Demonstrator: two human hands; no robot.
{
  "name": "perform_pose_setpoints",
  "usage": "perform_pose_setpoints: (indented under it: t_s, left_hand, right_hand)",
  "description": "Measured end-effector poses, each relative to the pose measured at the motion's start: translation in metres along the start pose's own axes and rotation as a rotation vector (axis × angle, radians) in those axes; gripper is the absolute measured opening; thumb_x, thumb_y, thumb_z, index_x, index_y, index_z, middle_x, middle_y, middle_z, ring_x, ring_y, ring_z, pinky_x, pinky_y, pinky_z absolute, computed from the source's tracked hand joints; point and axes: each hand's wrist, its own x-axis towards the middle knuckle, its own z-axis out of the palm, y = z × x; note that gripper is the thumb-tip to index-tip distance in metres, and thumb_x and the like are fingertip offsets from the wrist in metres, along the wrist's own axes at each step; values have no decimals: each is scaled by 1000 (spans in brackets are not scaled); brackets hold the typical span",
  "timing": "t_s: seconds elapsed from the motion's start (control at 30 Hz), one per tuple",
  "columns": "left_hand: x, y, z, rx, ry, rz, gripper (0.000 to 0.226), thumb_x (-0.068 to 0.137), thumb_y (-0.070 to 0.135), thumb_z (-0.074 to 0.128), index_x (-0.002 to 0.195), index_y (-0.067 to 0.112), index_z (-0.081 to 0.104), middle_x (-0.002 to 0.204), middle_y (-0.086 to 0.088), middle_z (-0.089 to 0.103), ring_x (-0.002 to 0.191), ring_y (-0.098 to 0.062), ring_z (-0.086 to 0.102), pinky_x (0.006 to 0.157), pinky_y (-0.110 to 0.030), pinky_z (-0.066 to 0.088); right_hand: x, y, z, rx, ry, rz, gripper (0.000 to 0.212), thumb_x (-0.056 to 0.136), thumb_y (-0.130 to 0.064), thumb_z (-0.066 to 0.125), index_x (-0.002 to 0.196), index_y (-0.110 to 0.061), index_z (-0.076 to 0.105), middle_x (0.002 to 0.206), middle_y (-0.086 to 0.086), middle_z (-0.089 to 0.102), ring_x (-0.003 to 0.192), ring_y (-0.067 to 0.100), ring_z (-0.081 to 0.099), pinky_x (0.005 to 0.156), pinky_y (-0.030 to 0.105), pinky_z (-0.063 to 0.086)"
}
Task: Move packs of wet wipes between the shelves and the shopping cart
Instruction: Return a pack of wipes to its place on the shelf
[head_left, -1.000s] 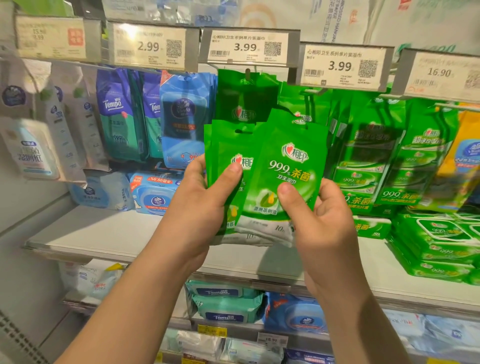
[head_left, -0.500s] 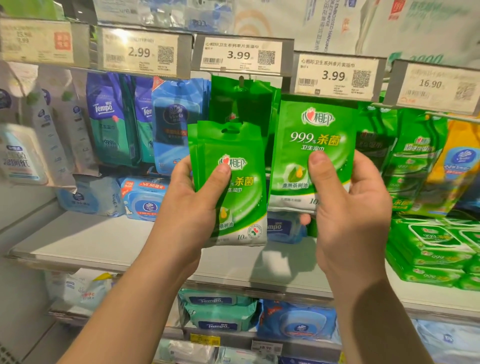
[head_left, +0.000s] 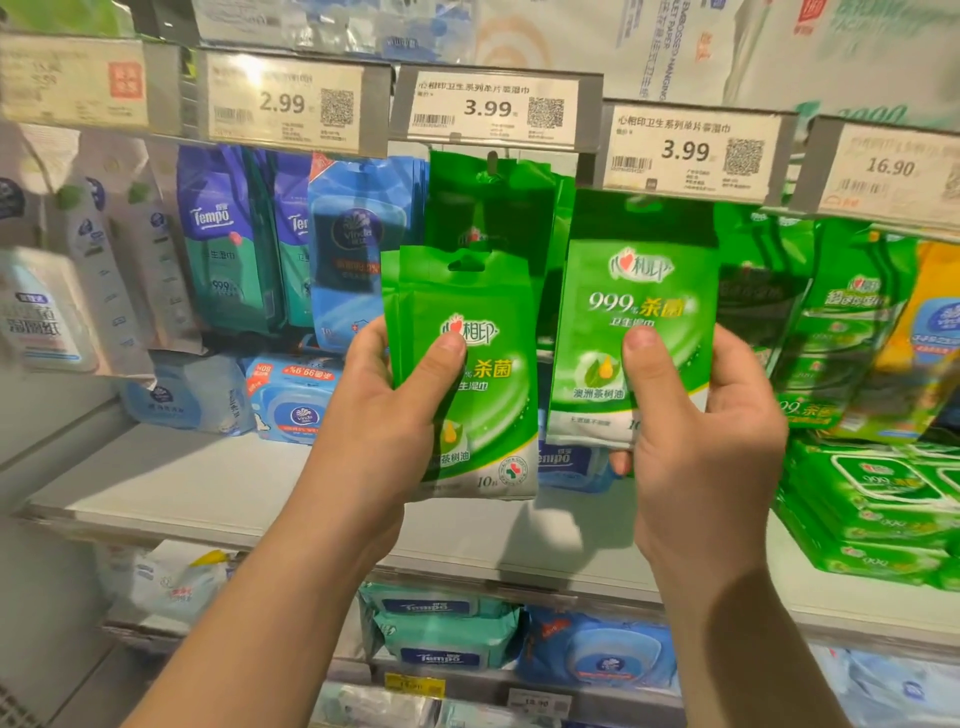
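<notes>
My left hand (head_left: 387, 415) grips a small stack of green wet wipe packs (head_left: 488, 415), thumb on the front. My right hand (head_left: 691, 431) holds a single green wet wipe pack (head_left: 639, 312) upright, raised just under the 3.99 price tag (head_left: 691, 150). Its top edge sits near the hanging row. More green packs (head_left: 493, 208) hang on a hook behind the two I hold. The shopping cart is out of view.
Blue Tempo and Vinda packs (head_left: 358, 244) hang to the left. Stacked green packs (head_left: 867, 509) lie on the white shelf (head_left: 171, 483) at right. Lower shelves hold teal and blue wipe packs (head_left: 447, 639). Price tags line the rail above.
My right hand has pulled one pack away from the stack and lifted it up and right toward the hooks. The left hand keeps the remaining packs.
</notes>
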Motion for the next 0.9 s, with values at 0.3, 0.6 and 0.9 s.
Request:
perform_pose_setpoints:
  t_s: [0.3,0.6,0.9]
  left_hand:
    - [0,0,2,-10,6,8,34,95,24,64,128,17,59,106,2,79,90,-15,78,68,-31,64]
    - [-5,-2,0,17,-13,4,48,84,32,69,129,17,61,110,1,79,96,-18,77,76,-37,65]
    - [-8,-1,-1,-3,-7,17,53,77,34,70,127,17,61,108,-1,79,94,-19,77,71,-33,64]
  right_hand:
    - [31,18,22,-101,19,157,60,91,-47,71,138,-12,55,99,4,61,64,7,59,50,36,58]
    - [42,27,29,-60,52,333,48,94,-45,69,124,-11,50,68,-5,40,36,4,47,61,40,52]
    - [11,37,15,325,82,721,19,99,-23,66,100,-5,59,108,20,64,84,29,72,57,34,62]
